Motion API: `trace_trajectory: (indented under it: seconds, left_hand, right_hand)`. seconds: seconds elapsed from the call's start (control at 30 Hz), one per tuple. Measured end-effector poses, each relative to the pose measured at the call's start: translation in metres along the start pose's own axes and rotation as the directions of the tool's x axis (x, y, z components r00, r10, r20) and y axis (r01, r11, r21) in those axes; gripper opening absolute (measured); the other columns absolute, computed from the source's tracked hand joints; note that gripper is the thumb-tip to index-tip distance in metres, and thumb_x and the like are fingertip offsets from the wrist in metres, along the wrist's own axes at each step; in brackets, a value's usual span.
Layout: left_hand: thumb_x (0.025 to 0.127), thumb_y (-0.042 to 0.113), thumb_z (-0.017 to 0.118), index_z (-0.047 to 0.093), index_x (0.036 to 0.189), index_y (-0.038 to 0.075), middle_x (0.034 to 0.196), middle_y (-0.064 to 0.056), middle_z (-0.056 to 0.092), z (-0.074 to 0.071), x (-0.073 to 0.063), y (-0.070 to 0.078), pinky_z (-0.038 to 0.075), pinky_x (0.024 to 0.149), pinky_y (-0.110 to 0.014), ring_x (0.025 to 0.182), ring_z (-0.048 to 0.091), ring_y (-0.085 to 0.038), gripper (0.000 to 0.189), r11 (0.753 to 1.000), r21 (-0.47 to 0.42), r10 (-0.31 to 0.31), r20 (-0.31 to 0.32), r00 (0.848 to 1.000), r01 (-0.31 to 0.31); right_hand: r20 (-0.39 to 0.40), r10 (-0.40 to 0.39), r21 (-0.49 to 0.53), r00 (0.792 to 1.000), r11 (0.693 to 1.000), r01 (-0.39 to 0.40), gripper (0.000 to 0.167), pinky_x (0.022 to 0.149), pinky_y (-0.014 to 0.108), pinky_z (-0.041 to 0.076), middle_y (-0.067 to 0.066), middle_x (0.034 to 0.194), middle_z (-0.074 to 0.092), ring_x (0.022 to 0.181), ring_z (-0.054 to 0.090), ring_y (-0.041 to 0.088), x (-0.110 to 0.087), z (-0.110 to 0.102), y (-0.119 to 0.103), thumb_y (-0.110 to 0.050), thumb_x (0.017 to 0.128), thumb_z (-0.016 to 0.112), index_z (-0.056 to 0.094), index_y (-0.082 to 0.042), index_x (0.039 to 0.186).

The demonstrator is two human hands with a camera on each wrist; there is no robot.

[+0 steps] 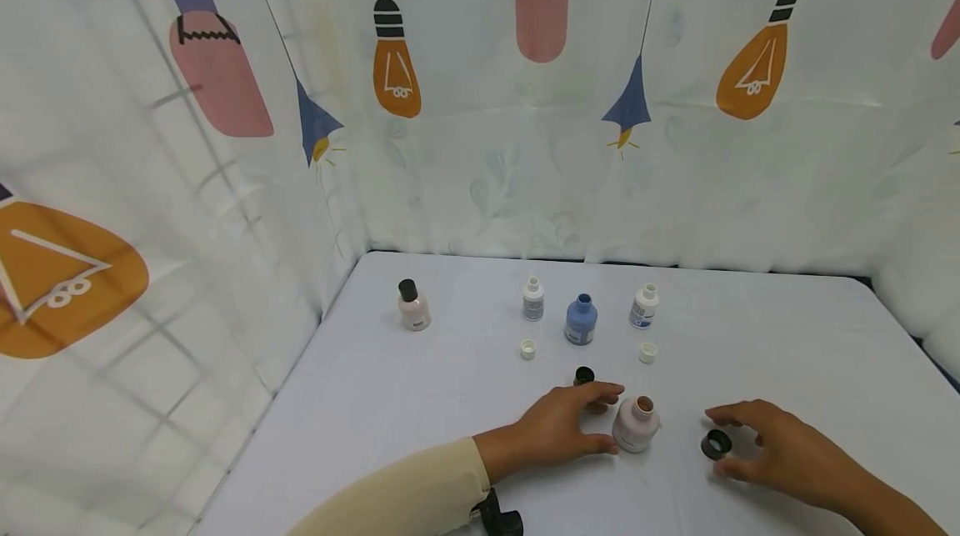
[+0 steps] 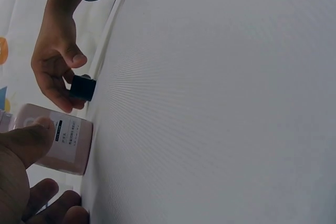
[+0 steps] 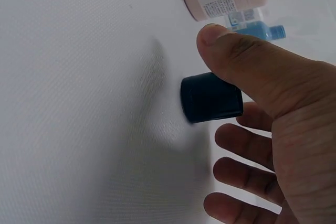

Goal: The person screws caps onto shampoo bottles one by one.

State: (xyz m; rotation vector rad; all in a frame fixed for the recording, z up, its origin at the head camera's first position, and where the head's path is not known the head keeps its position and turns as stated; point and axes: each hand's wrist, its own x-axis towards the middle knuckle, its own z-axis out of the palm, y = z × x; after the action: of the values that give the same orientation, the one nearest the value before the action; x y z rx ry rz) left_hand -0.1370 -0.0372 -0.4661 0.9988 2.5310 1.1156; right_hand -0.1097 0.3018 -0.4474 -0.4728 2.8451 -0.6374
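Observation:
An uncapped pale pink bottle (image 1: 634,428) stands upright on the white table, its brownish mouth facing up. My left hand (image 1: 558,428) is at the bottle's left side, thumb and fingers apart. In the left wrist view the thumb overlaps the label of the pink bottle (image 2: 65,140); whether it touches cannot be told. To the right, a black cap (image 1: 716,444) rests on the table with its hollow side up. Around it my right hand (image 1: 783,453) spreads thumb and fingers. The right wrist view shows the black cap (image 3: 210,98) partly behind the thumb, fingers not closed on it.
Behind stand a blue bottle (image 1: 581,321), two small white bottles (image 1: 533,300) (image 1: 644,307), and a capped pink bottle (image 1: 414,308) at left. Two white caps (image 1: 528,349) (image 1: 648,353) lie in front of them. Another black cap (image 1: 584,374) sits just beyond my left hand. A patterned curtain (image 1: 465,177) surrounds the table.

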Motion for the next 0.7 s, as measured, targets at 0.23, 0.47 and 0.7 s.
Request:
trace_trajectory:
  seconds: [0.23,0.47,0.7]
  left_hand:
    - [0.087,0.034,0.084,0.049,0.151,0.025,0.140,0.014,0.059,0.002,0.005,0.003,0.045,0.100,-0.022,0.119,0.059,0.002,0.074,1.000,-0.006,-0.005,0.002,1.000,0.005]
    - [0.086,0.033,0.084,0.050,0.150,0.025,0.142,0.015,0.058,0.005,0.009,0.006,0.045,0.099,-0.021,0.119,0.059,0.003,0.073,1.000,0.026,0.018,-0.003,1.000,-0.018]
    - [0.086,0.032,0.085,0.053,0.148,0.027,0.135,0.016,0.063,0.009,0.011,0.005,0.045,0.098,-0.020,0.119,0.058,0.005,0.070,0.998,0.056,0.028,-0.022,0.999,-0.027]
  right_hand:
    - [0.020,0.002,-0.002,1.000,1.000,-0.002,0.074,0.077,0.028,0.056,-0.003,0.124,0.065,0.104,0.062,0.020,0.000,0.000,0.000,-0.058,0.069,0.089,0.069,-0.019,0.128]
    - [0.024,0.037,-0.028,0.999,0.999,-0.036,0.073,0.082,0.034,0.056,-0.003,0.126,0.065,0.108,0.061,0.021,0.000,0.002,0.003,-0.054,0.068,0.091,0.069,-0.020,0.128]
    - [-0.005,0.023,-0.046,1.000,0.999,-0.023,0.057,0.082,0.035,0.054,-0.009,0.113,0.063,0.100,0.058,0.014,0.001,0.005,0.006,-0.049,0.071,0.091,0.070,-0.024,0.118]
